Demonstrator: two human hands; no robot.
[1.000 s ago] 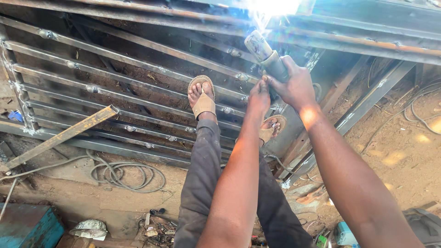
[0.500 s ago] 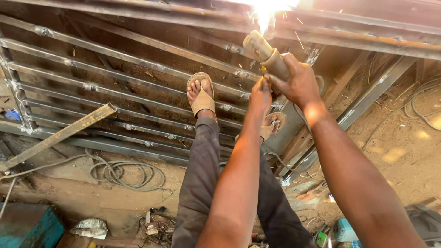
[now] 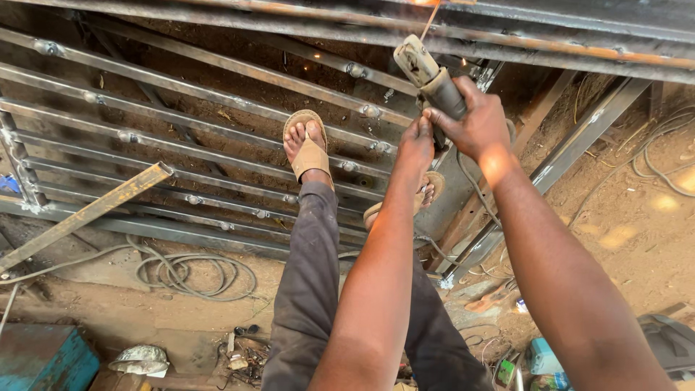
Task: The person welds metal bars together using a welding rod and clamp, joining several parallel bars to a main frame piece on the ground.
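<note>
A: Grey steel everywhere. Metal gate frame (image 3: 181, 137) flat on sandy ground (image 3: 637, 217), parallel bars running left to right.

B: Hands?

A: Both up near top centre, close together. Right hand (image 3: 474, 123) clenched round the grey handle of the electrode holder (image 3: 432, 76). Left hand (image 3: 414, 145) just below, fingers closed on the lower end of the same handle, touching the right.

B: Holder position?

A: Tilted, head pointing up-left toward the upper bar. Thin welding rod (image 3: 431, 18) rising from the head to an orange glow at the top edge. Contact point cut off by the frame edge; cannot tell exactly.

B: Feet?

A: Left sandalled foot (image 3: 308, 148) planted on the bars, grey trouser legs below. Other foot (image 3: 427, 192) partly hidden behind the left forearm.

B: Surroundings?

A: Loose rusty flat bar (image 3: 87, 213) lying slantwise across the lower left of the frame. Coiled cable (image 3: 192, 275) on the dirt beneath. Blue-green box (image 3: 43, 358) at bottom left corner, scraps near it.
</note>
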